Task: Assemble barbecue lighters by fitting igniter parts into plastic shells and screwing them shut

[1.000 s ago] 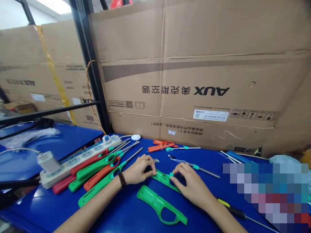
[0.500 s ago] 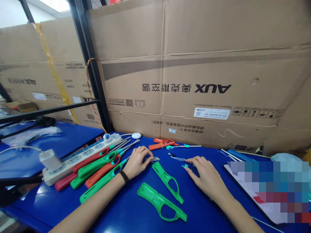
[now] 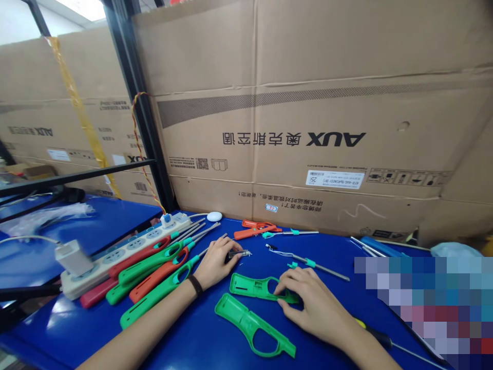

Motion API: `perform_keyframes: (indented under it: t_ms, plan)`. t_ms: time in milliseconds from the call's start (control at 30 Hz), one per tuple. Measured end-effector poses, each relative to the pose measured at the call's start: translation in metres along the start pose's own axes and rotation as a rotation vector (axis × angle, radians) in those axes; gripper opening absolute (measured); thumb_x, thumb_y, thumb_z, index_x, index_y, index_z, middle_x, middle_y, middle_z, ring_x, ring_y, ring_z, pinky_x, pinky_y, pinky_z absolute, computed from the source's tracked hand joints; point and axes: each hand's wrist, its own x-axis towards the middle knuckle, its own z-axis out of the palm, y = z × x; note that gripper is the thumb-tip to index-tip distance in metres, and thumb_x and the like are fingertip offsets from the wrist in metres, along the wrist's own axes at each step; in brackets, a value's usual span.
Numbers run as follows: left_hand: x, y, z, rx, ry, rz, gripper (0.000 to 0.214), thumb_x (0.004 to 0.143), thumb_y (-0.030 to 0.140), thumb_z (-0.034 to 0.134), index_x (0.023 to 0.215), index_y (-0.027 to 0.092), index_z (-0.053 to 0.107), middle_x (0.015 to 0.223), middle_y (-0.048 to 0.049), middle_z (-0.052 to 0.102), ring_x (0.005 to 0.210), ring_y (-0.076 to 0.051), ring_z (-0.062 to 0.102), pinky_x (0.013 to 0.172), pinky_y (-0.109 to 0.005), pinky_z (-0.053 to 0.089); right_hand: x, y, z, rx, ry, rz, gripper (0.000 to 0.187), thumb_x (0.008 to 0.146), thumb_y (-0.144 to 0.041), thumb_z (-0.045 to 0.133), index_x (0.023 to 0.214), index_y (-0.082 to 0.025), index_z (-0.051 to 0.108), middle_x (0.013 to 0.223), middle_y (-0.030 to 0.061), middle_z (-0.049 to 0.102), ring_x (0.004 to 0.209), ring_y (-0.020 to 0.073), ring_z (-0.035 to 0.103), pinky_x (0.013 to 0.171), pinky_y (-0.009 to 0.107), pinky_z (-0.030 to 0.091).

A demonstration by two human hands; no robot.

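The left hand [image 3: 219, 260] pinches a small metal part [image 3: 244, 253] on the blue table [image 3: 181, 344], its near end hidden by the fingers. The right hand [image 3: 308, 295] has thumb and finger pinched on the loop of a green half-shell [image 3: 243, 285], covering much of its far end; a second half-shell [image 3: 236, 311] lies nearer, fully visible. The right forearm partly hides a screwdriver [image 3: 378, 337]; pixelation blots out the right edge.
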Motion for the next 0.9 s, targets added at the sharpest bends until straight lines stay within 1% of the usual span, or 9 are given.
perform_keyframes:
  t_ms: [167,267,333,400,467,533,633,733,900]
  plan:
    - [0.0,0.002,0.0,-0.012,0.012,0.009,0.013,0.089,0.03,0.052,0.094,0.022,0.062,0.096,-0.0036,0.062,0.097,-0.023,0.054,0.087,-0.039,0.036,0.002,0.002,-0.005,-0.013,0.046,-0.021,0.005,0.081,-0.026,0.06,0.084,-0.027,0.065,0.092,-0.0013,0.066,0.091,0.0202,0.056,0.09,0.039,0.037]
    - [-0.001,0.007,-0.002,-0.034,0.04,0.026,0.016,0.091,0.03,0.048,0.094,0.022,0.061,0.095,-0.0043,0.061,0.095,-0.023,0.053,0.084,-0.038,0.037,0.005,0.019,-0.009,-0.064,0.199,0.031,0.014,0.088,-0.031,0.051,0.085,-0.027,0.064,0.092,-0.0001,0.067,0.091,0.0205,0.058,0.088,0.04,0.038]
    - [-0.002,0.011,-0.004,-0.062,0.05,0.078,0.016,0.091,0.03,0.048,0.094,0.022,0.062,0.095,-0.0038,0.061,0.095,-0.021,0.053,0.09,-0.039,0.034,0.006,0.036,-0.012,-0.143,0.344,0.152,0.016,0.088,-0.033,0.049,0.088,-0.026,0.064,0.088,0.0017,0.067,0.087,0.0223,0.059,0.08,0.039,0.041]
    - [-0.004,0.016,-0.007,-0.097,0.032,0.159,0.014,0.089,0.032,0.053,0.094,0.023,0.063,0.096,-0.0026,0.061,0.095,-0.02,0.053,0.097,-0.041,0.029,0.005,0.054,-0.015,-0.209,0.413,0.244,0.019,0.087,-0.034,0.05,0.091,-0.024,0.065,0.089,0.0043,0.067,0.087,0.0248,0.059,0.076,0.039,0.043]
    - [-0.007,0.022,-0.008,-0.132,-0.021,0.244,0.017,0.083,0.036,0.061,0.094,0.025,0.065,0.098,-0.0021,0.06,0.097,-0.02,0.052,0.1,-0.04,0.025,0.004,0.069,-0.015,-0.25,0.406,0.308,0.026,0.084,-0.037,0.053,0.102,-0.023,0.065,0.095,0.0073,0.066,0.092,0.0281,0.057,0.076,0.041,0.044]
    - [-0.009,0.025,-0.009,-0.156,-0.092,0.31,0.03,0.073,0.044,0.071,0.096,0.026,0.066,0.1,-0.0024,0.059,0.1,-0.022,0.051,0.099,-0.039,0.027,0.004,0.077,-0.013,-0.248,0.353,0.323,0.031,0.083,-0.04,0.056,0.107,-0.023,0.066,0.101,0.0094,0.065,0.097,0.0305,0.056,0.079,0.043,0.044]
    - [-0.01,0.027,-0.008,-0.167,-0.16,0.357,0.045,0.061,0.051,0.077,0.097,0.025,0.067,0.099,-0.0027,0.059,0.101,-0.024,0.05,0.097,-0.038,0.028,0.004,0.081,-0.009,-0.22,0.285,0.305,0.021,0.081,-0.036,0.059,0.095,-0.024,0.069,0.102,0.0087,0.065,0.098,0.0302,0.056,0.081,0.043,0.045]
    - [-0.009,0.027,-0.006,-0.171,-0.172,0.351,0.04,0.061,0.049,0.078,0.091,0.025,0.068,0.096,-0.0021,0.06,0.098,-0.022,0.052,0.096,-0.037,0.029,0.006,0.078,-0.006,-0.183,0.249,0.289,0.011,0.083,-0.031,0.056,0.085,-0.023,0.064,0.093,0.0066,0.066,0.091,0.0274,0.059,0.079,0.041,0.046]
    - [-0.007,0.026,-0.006,-0.17,-0.154,0.298,0.032,0.064,0.045,0.078,0.084,0.023,0.068,0.093,-0.0023,0.061,0.097,-0.022,0.053,0.096,-0.037,0.029,0.008,0.065,-0.012,-0.098,0.228,0.265,0.012,0.093,-0.035,0.041,0.092,-0.025,0.048,0.089,0.0036,0.064,0.081,0.0211,0.062,0.071,0.034,0.05]
